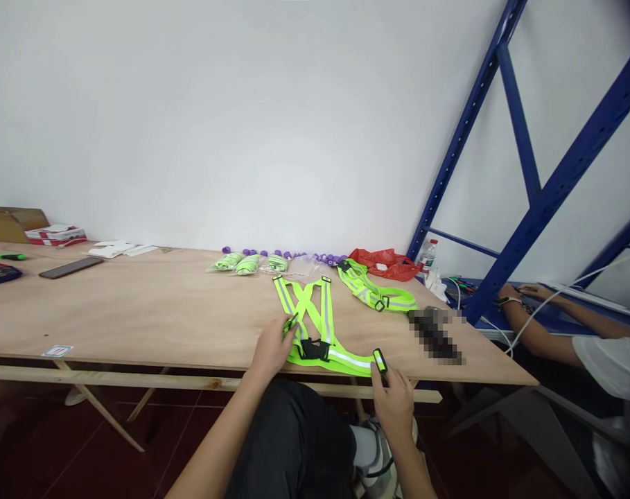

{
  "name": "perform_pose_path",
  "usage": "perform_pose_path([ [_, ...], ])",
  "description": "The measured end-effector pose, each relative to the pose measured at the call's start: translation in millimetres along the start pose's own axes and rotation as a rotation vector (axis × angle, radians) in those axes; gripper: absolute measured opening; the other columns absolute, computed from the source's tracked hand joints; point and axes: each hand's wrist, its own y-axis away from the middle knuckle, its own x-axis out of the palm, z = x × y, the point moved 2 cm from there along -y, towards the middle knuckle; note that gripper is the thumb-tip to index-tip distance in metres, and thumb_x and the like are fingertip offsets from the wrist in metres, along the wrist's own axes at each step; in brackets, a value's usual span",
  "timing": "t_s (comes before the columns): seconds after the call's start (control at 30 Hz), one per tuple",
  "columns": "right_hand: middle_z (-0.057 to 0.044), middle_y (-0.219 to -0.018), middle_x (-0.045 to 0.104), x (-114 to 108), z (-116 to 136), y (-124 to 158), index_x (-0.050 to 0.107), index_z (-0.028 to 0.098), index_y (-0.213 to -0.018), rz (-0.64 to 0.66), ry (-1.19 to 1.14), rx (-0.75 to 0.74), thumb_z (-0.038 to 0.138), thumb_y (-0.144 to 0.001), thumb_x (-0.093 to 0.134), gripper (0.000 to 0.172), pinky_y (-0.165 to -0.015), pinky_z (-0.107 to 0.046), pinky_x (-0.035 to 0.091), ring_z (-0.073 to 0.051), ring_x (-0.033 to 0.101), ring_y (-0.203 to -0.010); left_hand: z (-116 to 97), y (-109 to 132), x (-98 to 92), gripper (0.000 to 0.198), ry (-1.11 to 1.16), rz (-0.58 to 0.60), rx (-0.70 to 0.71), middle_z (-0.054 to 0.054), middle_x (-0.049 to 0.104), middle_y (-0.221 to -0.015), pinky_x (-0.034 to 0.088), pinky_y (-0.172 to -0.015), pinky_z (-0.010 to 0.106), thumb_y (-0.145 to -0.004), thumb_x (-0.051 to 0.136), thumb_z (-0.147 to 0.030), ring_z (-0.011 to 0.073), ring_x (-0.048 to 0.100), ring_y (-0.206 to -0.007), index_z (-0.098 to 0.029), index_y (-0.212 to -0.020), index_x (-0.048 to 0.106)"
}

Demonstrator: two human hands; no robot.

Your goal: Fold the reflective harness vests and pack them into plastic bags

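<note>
A bright yellow-green safety harness (326, 315) with pale reflective stripes is spread flat near the front edge of a light wooden table (153, 312), directly in front of the seated person. Its straps are crossed in an X, and a black buckle (315, 349) is seen at its lower middle. On the harness's left side, a strap end with a dark slider is pinched by the left hand (274, 348), the fingers closed around it. At the far right end of the waist strap, a black slider (380, 360) is gripped between the thumb and fingers of the right hand (395, 396), which are set only slightly apart; how firmly cannot be told.

Behind, a second harness (374, 290) is loosely heaped, with a red plastic bag (385, 264) beyond it. Three bagged bundles (248, 265) are lined up to the left, backed by a row of small purple pieces (294, 256). A dark object (436, 338) on the right is obscured by pixelation. A phone (71, 268) and white papers (118, 249) are laid out at far left. Beyond a blue metal frame (522, 222), a co-worker's arms (525, 322) are rested on a blue surface.
</note>
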Motion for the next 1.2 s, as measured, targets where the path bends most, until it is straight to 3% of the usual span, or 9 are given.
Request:
perform_pose_path([
  [0.27,-0.013,-0.074,0.069,-0.6,-1.2,0.6,0.070,0.019,-0.080,0.009,-0.001,0.012,0.077,-0.092,0.030,0.071,-0.094,-0.046,0.044,-0.029,0.063,-0.081,-30.5,14.7,48.8,0.022,-0.146,0.345,0.351,0.012,0.069,-0.110,0.042,-0.098,0.040,-0.099,0.047,-0.030,0.0285,0.062,-0.106,-0.021,-0.113,0.062],
  [0.4,-0.013,-0.075,0.069,-5.3,3.0,-2.2,0.067,0.021,-0.074,0.028,-0.012,0.040,0.081,-0.089,0.029,0.073,-0.090,-0.045,0.044,-0.030,0.062,-0.082,-24.9,15.4,54.5,0.027,-0.119,0.388,0.234,0.013,0.071,-0.099,0.048,-0.084,0.036,-0.101,0.042,-0.035,0.0286,0.066,-0.095,-0.019,-0.110,0.063],
  [0.5,-0.013,-0.077,0.070,-9.4,7.3,-4.6,0.065,0.022,-0.072,0.048,-0.035,0.064,0.082,-0.088,0.029,0.072,-0.087,-0.043,0.045,-0.029,0.061,-0.082,-16.6,8.6,53.0,0.035,0.169,0.305,0.052,0.011,0.073,-0.097,0.050,-0.082,0.035,-0.101,0.042,-0.046,0.0262,0.069,-0.092,-0.019,-0.109,0.062],
  [0.67,-0.012,-0.073,0.067,-15.1,11.7,-7.1,0.065,0.022,-0.070,0.068,-0.063,0.117,0.084,-0.086,0.031,0.072,-0.081,-0.041,0.045,-0.030,0.061,-0.079,-6.0,-3.2,47.2,0.059,0.832,-0.037,-0.238,0.016,0.075,-0.097,0.055,-0.083,0.038,-0.088,0.053,-0.069,0.0289,0.072,-0.095,-0.013,-0.103,0.061],
  [0.87,-0.012,-0.070,0.066,-16.1,11.2,-8.5,0.065,0.022,-0.069,0.052,-0.029,0.098,0.083,-0.087,0.030,0.072,-0.079,-0.041,0.045,-0.031,0.061,-0.080,22.0,-9.1,16.9,0.048,1.169,-0.462,-0.367,0.012,0.075,-0.094,0.056,-0.087,0.040,-0.083,0.066,-0.057,0.0264,0.073,-0.095,-0.016,-0.105,0.055],
  [1.0,-0.012,-0.072,0.067,-13.7,8.9,-7.3,0.068,0.021,-0.074,0.046,-0.016,0.070,0.081,-0.089,0.031,0.071,-0.079,-0.041,0.046,-0.030,0.061,-0.080,62.4,5.7,-20.8,0.045,1.003,-0.683,-0.543,0.013,0.066,-0.123,0.051,-0.099,0.043,-0.080,0.071,-0.031,0.0239,0.068,-0.110,-0.020,-0.119,0.051],
  [1.07,-0.012,-0.072,0.067,-12.6,8.4,-6.5,0.067,0.021,-0.075,0.047,-0.015,0.060,0.080,-0.089,0.031,0.071,-0.080,-0.042,0.046,-0.030,0.061,-0.080,66.6,15.2,-38.6,0.047,0.776,-0.769,-0.482,0.014,0.057,-0.137,0.044,-0.108,0.044,-0.082,0.067,-0.027,0.0239,0.059,-0.124,-0.021,-0.125,0.049],
  [1.13,-0.012,-0.072,0.066,-11.6,8.5,-6.2,0.066,0.021,-0.074,0.043,-0.007,0.057,0.080,-0.089,0.031,0.070,-0.081,-0.043,0.045,-0.030,0.061,-0.080,50.2,21.6,-45.9,0.043,0.518,-0.716,-0.274,0.014,0.053,-0.142,0.037,-0.115,0.044,-0.088,0.060,-0.025,0.0237,0.050,-0.134,-0.021,-0.129,0.050],
  [1.2,-0.012,-0.071,0.065,-10.9,8.7,-6.7,0.064,0.022,-0.071,0.044,0.001,0.062,0.080,-0.089,0.031,0.070,-0.082,-0.043,0.045,-0.030,0.061,-0.079,19.0,24.7,-35.7,0.037,0.295,-0.471,-0.027,0.013,0.058,-0.137,0.037,-0.115,0.045,-0.093,0.054,-0.026,0.0245,0.051,-0.133,-0.020,-0.130,0.054],
])
